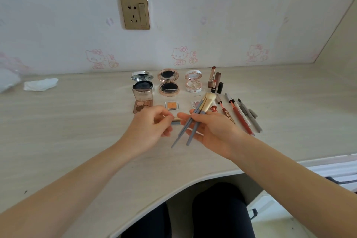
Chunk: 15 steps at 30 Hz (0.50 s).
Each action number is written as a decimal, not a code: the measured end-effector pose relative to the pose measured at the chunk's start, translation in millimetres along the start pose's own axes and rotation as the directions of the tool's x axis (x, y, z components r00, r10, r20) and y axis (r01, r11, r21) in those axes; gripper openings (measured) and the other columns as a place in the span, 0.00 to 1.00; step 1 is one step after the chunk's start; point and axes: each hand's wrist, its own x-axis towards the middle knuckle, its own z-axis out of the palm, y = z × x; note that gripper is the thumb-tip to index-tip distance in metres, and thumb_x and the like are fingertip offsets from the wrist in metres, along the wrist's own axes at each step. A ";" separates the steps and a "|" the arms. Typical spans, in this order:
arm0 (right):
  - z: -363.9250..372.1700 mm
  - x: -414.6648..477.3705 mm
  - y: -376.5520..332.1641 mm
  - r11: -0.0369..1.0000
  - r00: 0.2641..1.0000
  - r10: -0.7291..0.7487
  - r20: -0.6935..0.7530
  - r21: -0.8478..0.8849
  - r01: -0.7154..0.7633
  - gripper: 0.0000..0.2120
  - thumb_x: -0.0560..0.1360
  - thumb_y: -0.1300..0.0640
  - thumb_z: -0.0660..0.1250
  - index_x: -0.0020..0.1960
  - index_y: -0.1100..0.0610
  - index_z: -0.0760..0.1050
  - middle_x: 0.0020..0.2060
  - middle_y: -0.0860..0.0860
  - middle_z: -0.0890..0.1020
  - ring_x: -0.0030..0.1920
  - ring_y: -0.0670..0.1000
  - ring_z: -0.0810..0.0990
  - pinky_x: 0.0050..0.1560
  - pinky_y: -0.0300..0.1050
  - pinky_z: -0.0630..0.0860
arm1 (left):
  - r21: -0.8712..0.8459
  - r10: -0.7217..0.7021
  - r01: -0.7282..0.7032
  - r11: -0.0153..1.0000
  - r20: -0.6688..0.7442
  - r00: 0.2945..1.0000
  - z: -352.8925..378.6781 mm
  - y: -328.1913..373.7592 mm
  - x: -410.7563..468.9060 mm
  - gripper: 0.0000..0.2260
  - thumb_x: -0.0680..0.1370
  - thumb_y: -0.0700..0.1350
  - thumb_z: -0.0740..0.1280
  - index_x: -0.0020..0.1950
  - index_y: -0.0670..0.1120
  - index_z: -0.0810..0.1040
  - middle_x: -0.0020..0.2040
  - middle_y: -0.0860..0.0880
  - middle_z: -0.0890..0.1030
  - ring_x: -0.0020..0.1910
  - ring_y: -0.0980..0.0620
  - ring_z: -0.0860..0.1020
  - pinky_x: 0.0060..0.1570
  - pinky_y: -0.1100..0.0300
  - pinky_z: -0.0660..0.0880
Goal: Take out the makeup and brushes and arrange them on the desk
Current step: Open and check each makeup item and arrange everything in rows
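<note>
Head view: rose-gold compact [160,89], dark puff [170,86] inside.

Bright, soft, even light fills the scene, slightly washing out the pale desk [77,131] and wall [231,15]. Shadows on the desk are faint and soft-edged. A silver compact lid [142,75] glints. The centre is sharp, including the brushes [202,102]. Wide-angle distortion curves the edges, and the far left is blurred.

Pale wallpaper [231,15] with pink cartoon cats backs a light wood-grain worktop [77,121]; a gold socket [135,13] sits above its back edge.
</note>
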 end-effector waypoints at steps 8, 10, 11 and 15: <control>16.6 2.6 3.5 0.982 0.983 -0.158 0.094 -0.085 0.166 0.05 0.79 0.63 0.60 0.53 0.58 0.74 0.54 0.55 0.83 0.58 0.58 0.79 0.55 0.51 0.77 | -0.398 -0.194 0.317 0.861 0.321 0.927 -0.5 22.4 -14.6 0.08 0.79 0.44 0.65 0.51 0.43 0.82 0.43 0.44 0.85 0.42 0.46 0.84 0.43 0.57 0.80; 17.0 2.8 3.0 0.980 0.980 -0.170 0.106 -0.085 0.179 0.05 0.79 0.63 0.60 0.52 0.58 0.74 0.54 0.55 0.83 0.60 0.57 0.78 0.62 0.54 0.75 | -0.421 -0.214 0.338 0.842 0.315 0.925 -0.4 20.2 -13.1 0.07 0.78 0.42 0.67 0.50 0.42 0.83 0.41 0.45 0.84 0.38 0.50 0.83 0.40 0.60 0.78; 17.0 2.2 3.0 0.979 0.978 -0.172 0.114 -0.086 0.182 0.05 0.79 0.63 0.60 0.52 0.58 0.74 0.54 0.55 0.83 0.60 0.57 0.79 0.62 0.54 0.74 | -0.422 -0.232 0.355 0.834 0.317 0.920 -0.4 18.7 -12.5 0.06 0.77 0.41 0.67 0.50 0.41 0.83 0.40 0.45 0.83 0.37 0.51 0.82 0.39 0.62 0.78; 13.4 -1.3 -6.0 0.981 0.979 -0.163 0.119 -0.083 0.173 0.05 0.77 0.63 0.64 0.53 0.59 0.74 0.55 0.57 0.82 0.57 0.56 0.80 0.59 0.52 0.77 | -0.393 -0.256 0.392 0.832 0.356 0.899 -10.0 13.4 -10.2 0.06 0.77 0.40 0.68 0.50 0.40 0.83 0.38 0.45 0.83 0.36 0.52 0.81 0.38 0.63 0.77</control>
